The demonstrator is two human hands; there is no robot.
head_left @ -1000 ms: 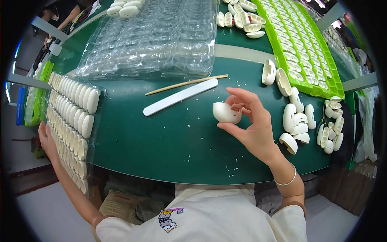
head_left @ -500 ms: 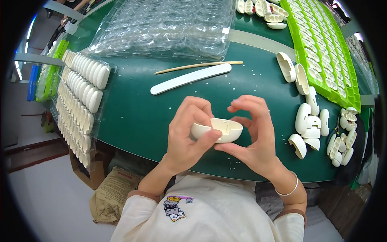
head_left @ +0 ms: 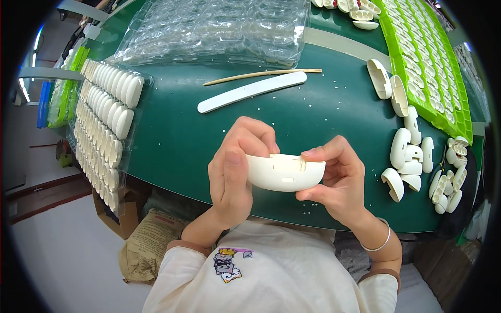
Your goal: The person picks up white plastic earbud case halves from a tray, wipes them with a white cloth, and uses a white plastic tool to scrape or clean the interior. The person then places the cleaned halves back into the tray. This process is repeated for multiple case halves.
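Observation:
A white oval plastic shell (head_left: 284, 172) is held between both hands just above the near edge of the green table (head_left: 177, 141). My left hand (head_left: 235, 167) grips its left end, thumb on the front face. My right hand (head_left: 339, 180) pinches its right end with thumb below and fingers on top. Small slots show along the shell's upper edge.
A clear tray of finished white shells (head_left: 107, 120) lies at the left. Stacked clear blister trays (head_left: 219, 26) sit at the back, a white flat stick (head_left: 253, 91) and a thin wooden stick (head_left: 261, 75) mid-table. Loose white shell parts (head_left: 412, 151) and a green tray (head_left: 422, 57) are at right.
My left hand came in from the left and joined the right on the shell. Both hands brought it closer to me and tilted it so its outer side faces up.

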